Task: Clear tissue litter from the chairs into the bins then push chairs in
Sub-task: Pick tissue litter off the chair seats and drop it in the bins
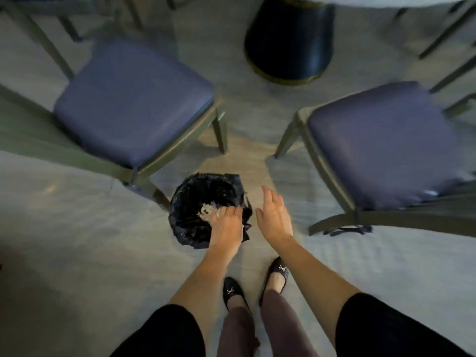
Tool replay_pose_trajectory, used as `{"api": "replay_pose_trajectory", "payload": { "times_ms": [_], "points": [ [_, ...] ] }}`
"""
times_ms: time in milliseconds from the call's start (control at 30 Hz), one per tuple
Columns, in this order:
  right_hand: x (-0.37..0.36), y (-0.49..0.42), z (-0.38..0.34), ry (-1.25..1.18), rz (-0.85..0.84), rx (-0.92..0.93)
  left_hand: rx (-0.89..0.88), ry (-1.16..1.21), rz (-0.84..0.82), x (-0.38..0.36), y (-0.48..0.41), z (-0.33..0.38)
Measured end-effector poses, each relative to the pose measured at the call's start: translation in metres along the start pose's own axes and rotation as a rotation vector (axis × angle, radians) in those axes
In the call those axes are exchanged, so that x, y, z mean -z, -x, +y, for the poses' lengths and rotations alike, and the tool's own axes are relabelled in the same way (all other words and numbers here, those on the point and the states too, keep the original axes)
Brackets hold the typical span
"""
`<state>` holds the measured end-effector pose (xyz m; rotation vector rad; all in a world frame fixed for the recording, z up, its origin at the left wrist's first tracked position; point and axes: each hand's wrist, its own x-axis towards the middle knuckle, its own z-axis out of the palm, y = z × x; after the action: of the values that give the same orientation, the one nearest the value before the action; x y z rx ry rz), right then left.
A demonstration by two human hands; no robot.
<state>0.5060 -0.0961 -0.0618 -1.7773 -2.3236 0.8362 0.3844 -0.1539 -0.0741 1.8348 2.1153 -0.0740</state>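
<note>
The left hand [226, 222] holds crumpled white tissue [207, 211] over the round, black-lined bin [203, 199]; the right hand [274, 217] hangs released. Padded blue chairs [134, 104] flank pale carpet [77, 240].

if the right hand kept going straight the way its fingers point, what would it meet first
Probably bare grey floor. The open right hand points up the gap between the two blue padded chairs, toward the dark round table base. Depth is unclear, so its height above the floor is uncertain.
</note>
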Motion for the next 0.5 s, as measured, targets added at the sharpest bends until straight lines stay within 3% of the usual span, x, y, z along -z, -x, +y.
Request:
{"api": "replay_pose_trajectory", "payload": {
  "times_ms": [233, 500],
  "points": [
    [0.088, 0.097, 0.047, 0.041, 0.149, -0.113, -0.303, -0.031, 0.124, 0.074, 0.019, 0.094],
    [0.129, 0.218, 0.137, 0.078, 0.128, -0.339, -0.594, -0.101, -0.014, 0.071, 0.080, 0.217]
  ]
}}
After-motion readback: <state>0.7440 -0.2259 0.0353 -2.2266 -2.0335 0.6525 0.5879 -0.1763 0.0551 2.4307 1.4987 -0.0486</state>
